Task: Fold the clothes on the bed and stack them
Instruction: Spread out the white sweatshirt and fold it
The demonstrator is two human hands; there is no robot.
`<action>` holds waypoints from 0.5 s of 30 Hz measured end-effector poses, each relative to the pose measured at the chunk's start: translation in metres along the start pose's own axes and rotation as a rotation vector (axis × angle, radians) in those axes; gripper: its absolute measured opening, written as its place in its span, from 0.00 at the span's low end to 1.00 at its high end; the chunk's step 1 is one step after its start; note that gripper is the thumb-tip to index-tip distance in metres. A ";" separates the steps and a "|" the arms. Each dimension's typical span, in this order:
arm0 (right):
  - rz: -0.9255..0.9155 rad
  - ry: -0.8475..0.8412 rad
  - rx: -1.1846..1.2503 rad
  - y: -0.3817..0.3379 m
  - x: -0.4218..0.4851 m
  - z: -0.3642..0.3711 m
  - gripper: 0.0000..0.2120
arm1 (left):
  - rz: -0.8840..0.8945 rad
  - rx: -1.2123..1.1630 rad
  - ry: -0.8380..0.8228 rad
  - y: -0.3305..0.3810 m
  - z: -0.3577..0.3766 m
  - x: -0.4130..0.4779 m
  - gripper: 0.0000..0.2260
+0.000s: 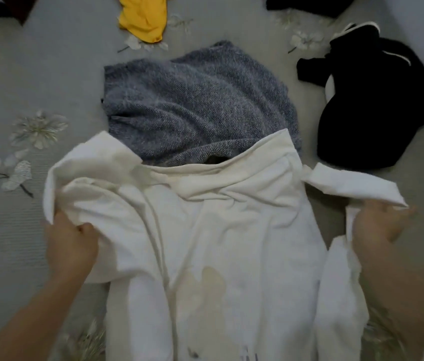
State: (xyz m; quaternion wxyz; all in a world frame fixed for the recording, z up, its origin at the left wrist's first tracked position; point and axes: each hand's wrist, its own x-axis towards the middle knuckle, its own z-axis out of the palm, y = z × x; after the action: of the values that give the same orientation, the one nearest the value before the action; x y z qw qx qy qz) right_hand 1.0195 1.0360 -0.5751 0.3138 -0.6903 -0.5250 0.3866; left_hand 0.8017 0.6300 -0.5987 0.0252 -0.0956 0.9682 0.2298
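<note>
The left hand [71, 246] and right hand [380, 227] are gripping the shirt [231, 243] by its sides. It is stretching away between them, toward the sweater [198, 100].

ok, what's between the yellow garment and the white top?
The grey knit sweater, its near edge under the white top; bare bedsheet before the yellow garment. Head view.

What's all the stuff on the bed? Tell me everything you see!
white top: one, white, stained, centre front
grey sweater: one, grey, behind the white top
black garment: one, black with white trim, right
second black garment: one, black, top right edge
yellow garment: one, yellow, top centre
bedsheet: one, grey, flowered, under everything
left grip: one, grips white top's left side
right grip: one, holds white top's right side
</note>
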 end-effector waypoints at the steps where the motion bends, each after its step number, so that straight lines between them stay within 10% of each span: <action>1: -0.056 -0.070 -0.056 0.004 -0.006 -0.001 0.27 | -0.135 -0.022 -0.003 -0.013 -0.006 0.005 0.23; 5: -0.267 -0.400 -0.299 0.005 -0.044 0.036 0.26 | -0.583 -0.003 -0.021 -0.021 -0.016 0.013 0.38; 10: -0.406 -0.602 -0.274 -0.011 -0.071 0.110 0.26 | 0.060 0.102 -0.039 0.030 0.017 0.014 0.32; 15: -0.385 -0.514 -0.239 -0.031 -0.039 0.153 0.30 | -0.184 -0.310 -0.118 0.062 0.056 0.050 0.26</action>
State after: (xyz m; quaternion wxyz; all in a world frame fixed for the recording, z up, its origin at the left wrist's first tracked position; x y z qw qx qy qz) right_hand 0.8669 1.0101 -0.6179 0.1553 -0.4903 -0.7494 0.4170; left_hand 0.7410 0.7008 -0.6266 0.0878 -0.1729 0.9052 0.3781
